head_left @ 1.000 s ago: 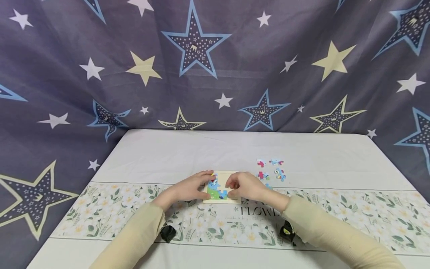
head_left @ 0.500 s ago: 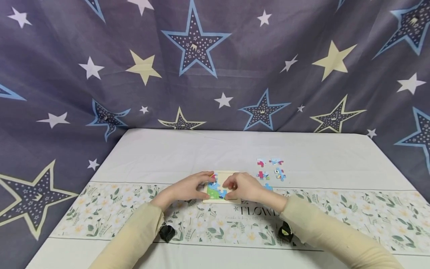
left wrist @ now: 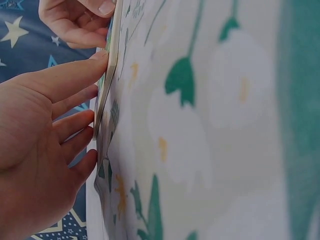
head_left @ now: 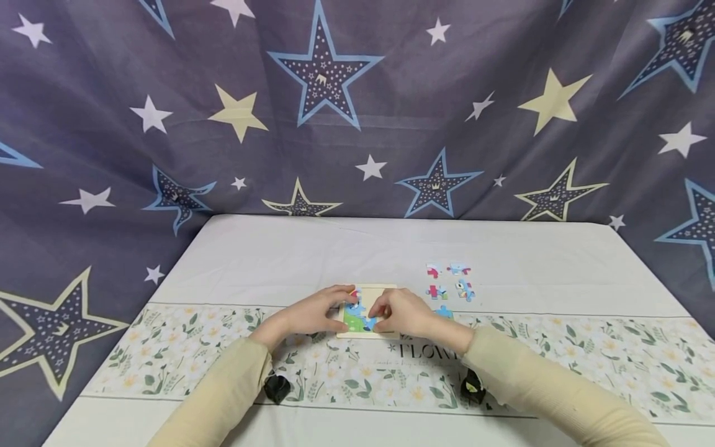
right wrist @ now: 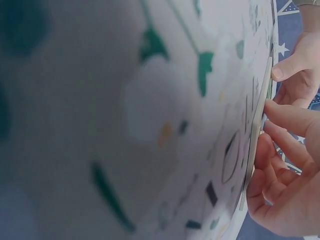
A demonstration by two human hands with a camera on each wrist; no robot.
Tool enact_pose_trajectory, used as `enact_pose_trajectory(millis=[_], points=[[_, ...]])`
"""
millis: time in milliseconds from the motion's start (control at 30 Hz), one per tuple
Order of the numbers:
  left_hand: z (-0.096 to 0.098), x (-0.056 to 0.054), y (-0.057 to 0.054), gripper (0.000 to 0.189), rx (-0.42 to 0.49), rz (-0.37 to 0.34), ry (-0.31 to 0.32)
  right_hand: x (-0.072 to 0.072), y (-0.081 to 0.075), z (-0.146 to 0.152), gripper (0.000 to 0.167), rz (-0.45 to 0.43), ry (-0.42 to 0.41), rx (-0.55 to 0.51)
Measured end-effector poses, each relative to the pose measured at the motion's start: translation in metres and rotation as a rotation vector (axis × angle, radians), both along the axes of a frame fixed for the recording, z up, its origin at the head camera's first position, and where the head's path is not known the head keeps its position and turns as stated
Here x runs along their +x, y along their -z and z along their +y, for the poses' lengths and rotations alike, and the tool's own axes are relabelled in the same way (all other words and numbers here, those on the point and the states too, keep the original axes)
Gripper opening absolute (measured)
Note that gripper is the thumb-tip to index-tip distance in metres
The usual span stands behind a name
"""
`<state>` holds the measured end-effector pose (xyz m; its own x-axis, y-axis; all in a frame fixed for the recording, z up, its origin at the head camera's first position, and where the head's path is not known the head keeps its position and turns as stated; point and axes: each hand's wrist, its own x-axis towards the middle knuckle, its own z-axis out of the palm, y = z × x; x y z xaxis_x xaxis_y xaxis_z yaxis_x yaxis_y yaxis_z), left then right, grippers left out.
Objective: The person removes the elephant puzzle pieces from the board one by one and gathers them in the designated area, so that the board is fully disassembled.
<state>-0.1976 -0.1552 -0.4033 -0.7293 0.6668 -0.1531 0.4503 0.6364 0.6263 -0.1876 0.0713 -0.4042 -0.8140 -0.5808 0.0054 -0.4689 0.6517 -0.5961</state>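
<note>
Two at work, apparently: left hand point(head_left: 313, 311) steadying, right hand point(head_left: 410, 312) seating a piece point(head_left: 368, 323).
Left fingers spread wide against the tray point(head_left: 363, 335); right fingers bend over the piece inside, hold unclear, hiding the fit; light pressing seems next. Five loose pieces point(head_left: 465, 290) lie beyond the right hand.
</note>
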Motion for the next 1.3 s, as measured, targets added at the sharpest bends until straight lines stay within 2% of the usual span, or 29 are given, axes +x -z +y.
enact_pose_trajectory(millis=[400,700,933,1300], points=[[-0.0005,-0.0013,0.0012,0.053,0.003,0.007,0.001,0.0011,-0.0006,-0.0004,0.013,-0.037,0.001,-0.029],[-0.0012,-0.0020,0.0023,0.054,-0.005,0.015,-0.006,-0.0014,0.0010,0.0008,0.014,-0.085,0.002,-0.095],[-0.0013,-0.0021,0.0031,0.054,-0.005,0.054,0.011,-0.0018,0.0017,0.0014,0.013,-0.107,-0.004,-0.128],[-0.0006,-0.0015,0.0015,0.053,0.002,0.011,0.006,-0.0024,0.0012,0.0037,0.011,-0.154,0.009,-0.143]])
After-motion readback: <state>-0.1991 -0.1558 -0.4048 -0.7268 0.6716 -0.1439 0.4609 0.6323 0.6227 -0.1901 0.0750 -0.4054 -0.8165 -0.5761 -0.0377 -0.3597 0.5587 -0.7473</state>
